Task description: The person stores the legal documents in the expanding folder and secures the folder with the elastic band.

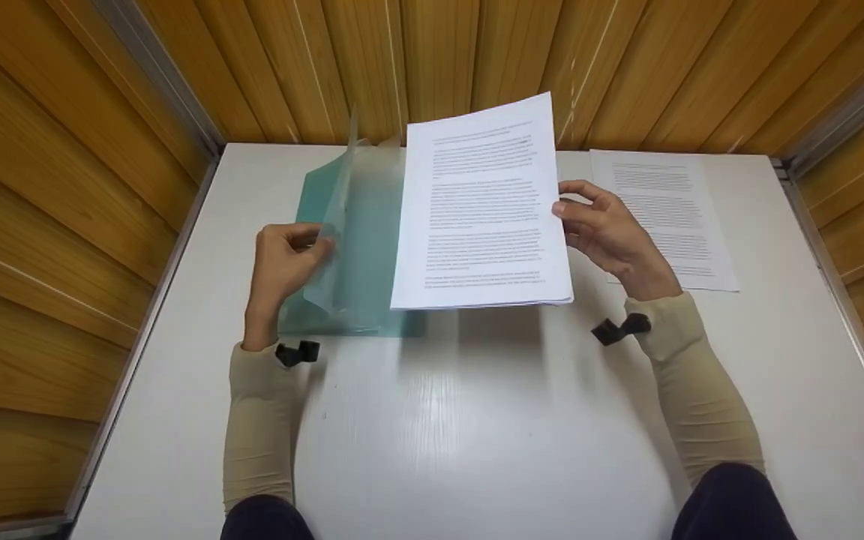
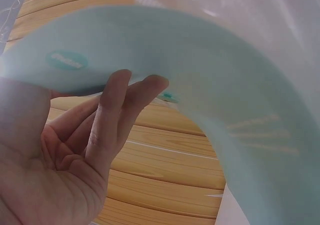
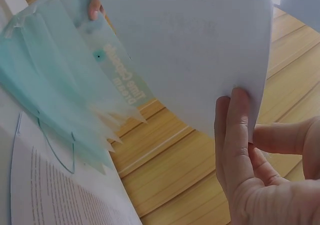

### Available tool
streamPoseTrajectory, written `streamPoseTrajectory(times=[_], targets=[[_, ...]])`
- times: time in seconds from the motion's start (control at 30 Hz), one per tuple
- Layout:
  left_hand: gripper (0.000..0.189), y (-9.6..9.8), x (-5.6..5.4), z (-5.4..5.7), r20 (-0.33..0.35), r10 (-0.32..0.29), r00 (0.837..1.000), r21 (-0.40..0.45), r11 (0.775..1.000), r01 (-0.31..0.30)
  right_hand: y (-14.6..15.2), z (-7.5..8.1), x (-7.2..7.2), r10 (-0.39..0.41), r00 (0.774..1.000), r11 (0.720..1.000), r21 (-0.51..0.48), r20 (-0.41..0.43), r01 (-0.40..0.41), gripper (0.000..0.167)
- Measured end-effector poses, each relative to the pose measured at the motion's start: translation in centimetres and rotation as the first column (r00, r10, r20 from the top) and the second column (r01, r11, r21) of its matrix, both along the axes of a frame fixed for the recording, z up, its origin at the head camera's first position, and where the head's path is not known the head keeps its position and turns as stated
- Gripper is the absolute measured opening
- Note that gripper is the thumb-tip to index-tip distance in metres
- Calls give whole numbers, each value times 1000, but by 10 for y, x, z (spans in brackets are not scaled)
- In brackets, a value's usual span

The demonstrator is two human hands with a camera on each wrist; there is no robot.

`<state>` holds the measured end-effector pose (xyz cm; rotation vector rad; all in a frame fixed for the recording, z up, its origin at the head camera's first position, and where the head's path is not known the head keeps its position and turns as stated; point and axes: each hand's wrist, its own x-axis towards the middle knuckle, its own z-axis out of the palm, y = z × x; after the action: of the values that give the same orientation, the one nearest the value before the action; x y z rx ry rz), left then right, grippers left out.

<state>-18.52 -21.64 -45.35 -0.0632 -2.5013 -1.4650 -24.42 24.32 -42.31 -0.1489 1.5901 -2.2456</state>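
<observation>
"Head view?"
"Paper stack (image 1: 481, 210) was held raised above the table (image 1: 432, 420), its left edge overlapping the teal folder (image 1: 383, 240) from that angle. Held at one side only, its pages could, I judged, have fanned or slid. The right hand (image 1: 603, 229) pinched the right edge, its forearm angled inward; the left hand (image 1: 289, 259) pinched the folder's flap (image 1: 340, 217), wrist bent inward. A loose sheet (image 1: 661, 217) lay at right."

"Left wrist?"
"Flap bowed into an arch; a slackened pinch might have let it spring back (my judgement, untested). Fingertips met its surface; the thumb was largely hidden."

"Right wrist?"
"Poor alignment could have snagged the stack's corners on the folder. Fingers lay along the back, thumb opposite, gap filled by paper alone."
</observation>
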Motion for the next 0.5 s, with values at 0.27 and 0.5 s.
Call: streamPoseTrajectory(times=[0.27,0.5], targets=[[23,0,1,0,34,14,999,4,1000,-14,-20,3,-8,21,1000,1000,-9,6,-21,23],[22,-2,0,-2,33,4,999,23,1000,-4,-37,8,-16,30,999,1000,2,12,-30,25]])
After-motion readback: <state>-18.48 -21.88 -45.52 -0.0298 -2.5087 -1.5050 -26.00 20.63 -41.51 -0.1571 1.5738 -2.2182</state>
